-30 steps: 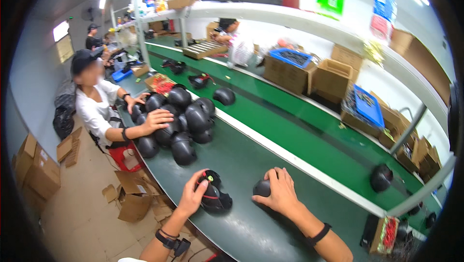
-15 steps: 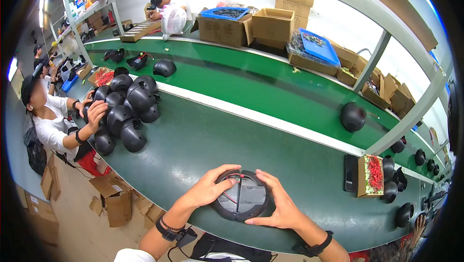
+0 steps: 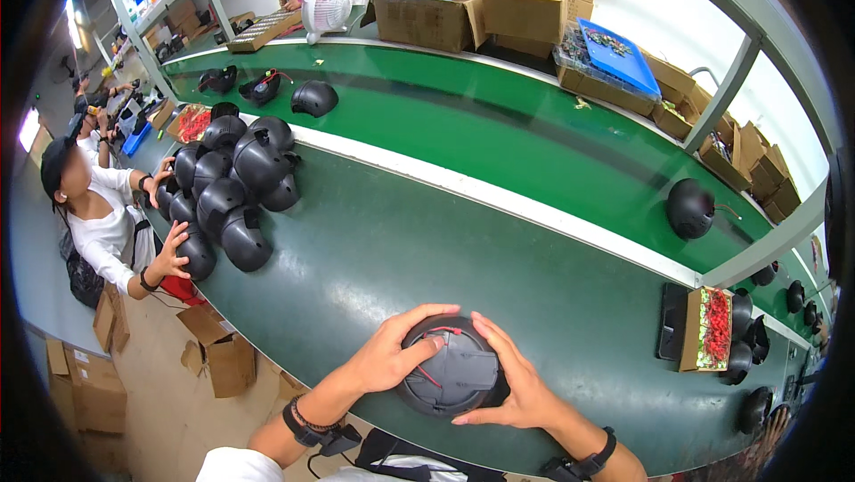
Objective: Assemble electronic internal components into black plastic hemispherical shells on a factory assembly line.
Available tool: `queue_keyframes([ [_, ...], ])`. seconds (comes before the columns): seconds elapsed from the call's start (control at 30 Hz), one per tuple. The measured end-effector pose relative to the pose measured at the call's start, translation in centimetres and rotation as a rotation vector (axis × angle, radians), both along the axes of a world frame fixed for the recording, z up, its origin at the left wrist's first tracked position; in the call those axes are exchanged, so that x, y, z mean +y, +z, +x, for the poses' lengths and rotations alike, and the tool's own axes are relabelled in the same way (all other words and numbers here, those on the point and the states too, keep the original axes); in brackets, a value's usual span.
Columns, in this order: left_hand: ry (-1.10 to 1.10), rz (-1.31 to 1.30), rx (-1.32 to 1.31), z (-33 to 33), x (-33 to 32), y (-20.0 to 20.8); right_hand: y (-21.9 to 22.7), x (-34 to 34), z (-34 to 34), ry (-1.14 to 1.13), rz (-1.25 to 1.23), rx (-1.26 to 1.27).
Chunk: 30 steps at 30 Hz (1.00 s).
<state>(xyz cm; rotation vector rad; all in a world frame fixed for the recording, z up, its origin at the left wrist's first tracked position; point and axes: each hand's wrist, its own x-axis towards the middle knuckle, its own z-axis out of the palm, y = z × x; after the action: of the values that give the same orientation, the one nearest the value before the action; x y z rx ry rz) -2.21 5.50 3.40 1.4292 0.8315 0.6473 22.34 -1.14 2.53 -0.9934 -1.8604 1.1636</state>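
Between my two hands sits a round black plastic housing (image 3: pixel 459 373) on the green tabletop, its flat grey-black inner face up. A thin red wire with a red plug (image 3: pixel 445 331) lies across that face. My left hand (image 3: pixel 396 350) curves round the housing's left side, its thumb pressed on the top near the wire. Along the right rim, my right hand (image 3: pixel 518 382) has its fingers at the far edge and its thumb at the near edge. The underside of the housing is hidden.
At the left, a co-worker's hands touch a heap of black round shells (image 3: pixel 223 184). A box of red parts (image 3: pixel 714 329) stands at the right beside a black phone-like slab (image 3: pixel 672 320). Beyond a white rail (image 3: pixel 481 193), a green belt (image 3: pixel 499 144) carries several shells.
The dark line across the housing's inner face no longer shows, and the face looks fuller. The co-worker's nearer hand has moved down the heap. My view has shifted slightly.
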Motion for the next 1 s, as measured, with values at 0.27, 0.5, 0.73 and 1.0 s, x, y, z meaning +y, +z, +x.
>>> queue_keyframes([
  [0.27,-0.006,-0.025,-0.065,0.8,1.0,-0.1,0.1,0.2,1.1,0.009,0.09,-0.065],
  [0.5,0.328,-0.081,-0.272,9.0,14.3,-0.6,-1.9,1.5,3.2,-0.589,0.164,-0.063],
  [0.73,0.906,0.21,0.027,22.9,31.7,-5.6,-3.2,1.2,3.7,-0.535,0.152,-0.125],
  [1.0,0.803,0.157,0.186,18.7,30.0,-0.4,-0.9,1.3,1.5,-0.532,0.034,-0.159],
])
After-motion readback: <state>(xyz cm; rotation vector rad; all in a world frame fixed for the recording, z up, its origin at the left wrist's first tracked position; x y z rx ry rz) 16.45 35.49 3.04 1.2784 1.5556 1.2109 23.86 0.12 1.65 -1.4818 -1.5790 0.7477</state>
